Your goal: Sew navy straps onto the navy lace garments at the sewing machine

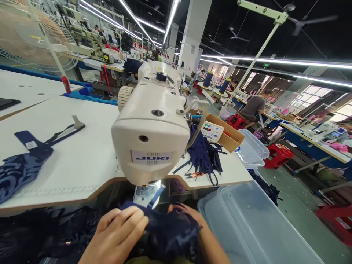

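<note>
A dark navy bra (pixel 173 229) is held in front of the sewing machine (pixel 151 128), just below its head. My left hand (pixel 121 231) grips the bra's left edge with bent fingers. On the far side, my right hand (pixel 202 227) wraps round the cup, and the fabric hides most of its fingers. A narrow navy strap (pixel 157 196) runs from the bra up over the lit plate beneath the machine head. The head hides the needle and presser foot.
Another navy bra (pixel 24 165) lies on the white table (pixel 82 154). Navy straps (pixel 202 150) and orange-handled thread snips (pixel 194 175) lie at right, near a control panel (pixel 211 131) and a cardboard box (pixel 227 132). A clear plastic bin (pixel 247 220) stands right; dark garments (pixel 46 234) lie lower left.
</note>
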Tool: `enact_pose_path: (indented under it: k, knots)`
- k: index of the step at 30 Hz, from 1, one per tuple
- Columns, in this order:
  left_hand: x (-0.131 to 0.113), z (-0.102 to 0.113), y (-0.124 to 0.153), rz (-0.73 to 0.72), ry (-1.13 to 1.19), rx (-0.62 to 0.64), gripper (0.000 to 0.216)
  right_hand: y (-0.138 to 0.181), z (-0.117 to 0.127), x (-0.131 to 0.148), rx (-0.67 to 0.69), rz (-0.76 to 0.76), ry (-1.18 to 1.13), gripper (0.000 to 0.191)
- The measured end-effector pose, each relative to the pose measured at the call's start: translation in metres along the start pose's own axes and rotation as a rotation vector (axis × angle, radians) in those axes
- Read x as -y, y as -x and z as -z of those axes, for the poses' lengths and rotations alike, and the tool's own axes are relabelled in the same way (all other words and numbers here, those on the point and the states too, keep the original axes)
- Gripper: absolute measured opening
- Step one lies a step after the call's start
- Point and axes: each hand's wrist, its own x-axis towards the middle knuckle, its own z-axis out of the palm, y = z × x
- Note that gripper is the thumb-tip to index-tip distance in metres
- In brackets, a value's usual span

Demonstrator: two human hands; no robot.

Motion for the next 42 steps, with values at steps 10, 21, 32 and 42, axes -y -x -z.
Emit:
enact_pose_path:
  k: [10,21,32,42]
  knots:
    - [0.030,-0.036,0.081,0.310,-0.057,0.597,0.034,0.016,0.068,0.010,0.392,-0.321,-0.094,0.056]
    - [-0.017,-0.036,0.010,0.054,0.144,0.188,0.024,0.009,-0.039,0.043,0.275,-0.222,-0.059,0.061]
    - [-0.014,-0.057,0.021,0.104,0.062,0.243,0.028,-0.010,-0.042,0.034,0.076,-0.091,0.173,0.053]
    - [-0.031,-0.056,0.025,0.184,0.137,0.531,0.027,0.003,-0.049,0.030,0.142,0.051,0.738,0.023]
